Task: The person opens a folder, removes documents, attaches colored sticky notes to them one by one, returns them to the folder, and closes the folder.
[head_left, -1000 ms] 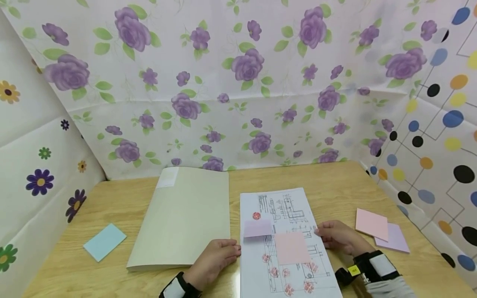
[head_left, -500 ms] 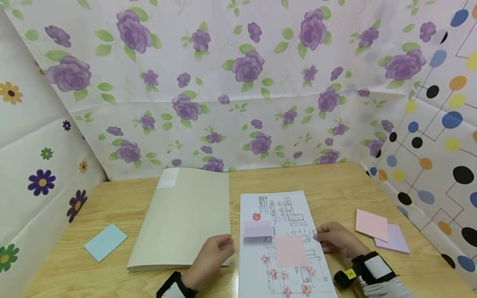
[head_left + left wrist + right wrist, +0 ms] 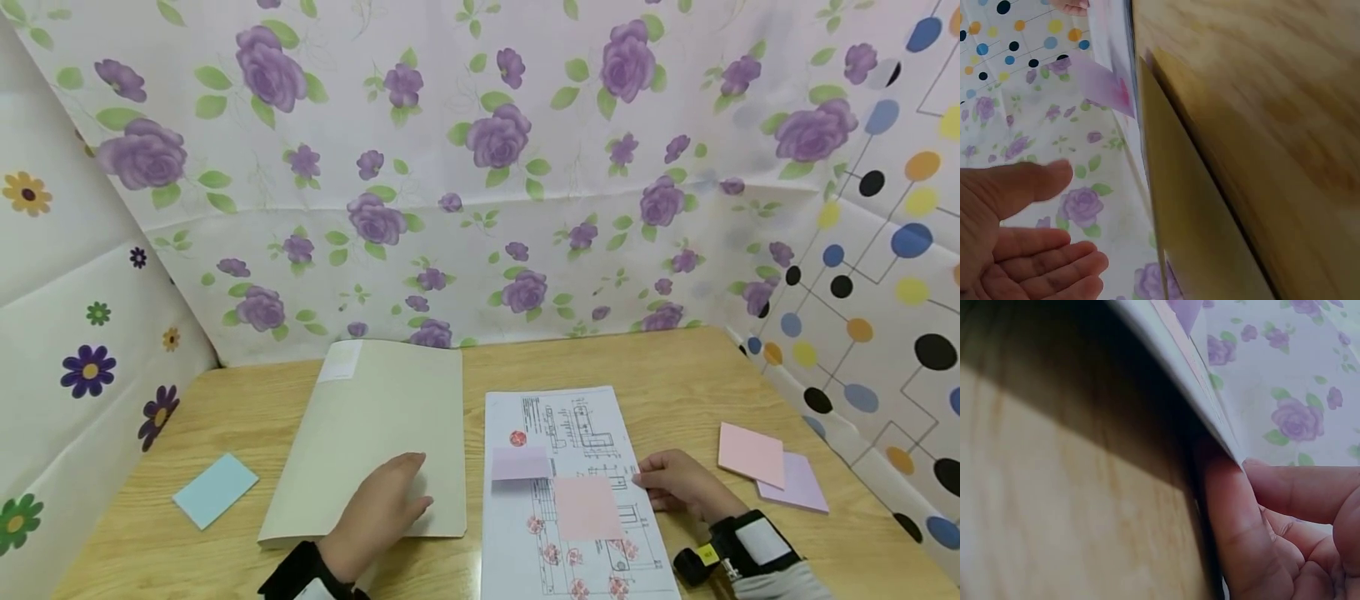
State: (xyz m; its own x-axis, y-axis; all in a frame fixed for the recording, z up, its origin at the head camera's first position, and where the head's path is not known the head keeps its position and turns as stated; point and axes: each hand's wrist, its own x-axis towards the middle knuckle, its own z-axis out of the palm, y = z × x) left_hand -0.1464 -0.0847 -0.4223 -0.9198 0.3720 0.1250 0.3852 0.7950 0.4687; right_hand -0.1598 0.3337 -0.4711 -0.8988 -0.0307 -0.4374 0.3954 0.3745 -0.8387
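A stack of printed drawing sheets lies on the table, with red stamp marks on its top page. A pink sticky note and a lilac sticky note are on that page, the lilac one lifting at its lower edge. My right hand pinches the stack's right edge between thumb and finger; the right wrist view shows the thumb on top and a finger underneath. My left hand is over the lower part of a cream folder, thumb and fingers apart, holding nothing.
A pink sticky pad overlaps a lilac sticky pad at the right. A light blue pad lies at the left of the wooden table. Patterned cloth stands around the back and sides.
My left hand has moved left, from the stack's left edge to over the cream folder. The right hand keeps its pinch, and the stack has shifted slightly toward me.
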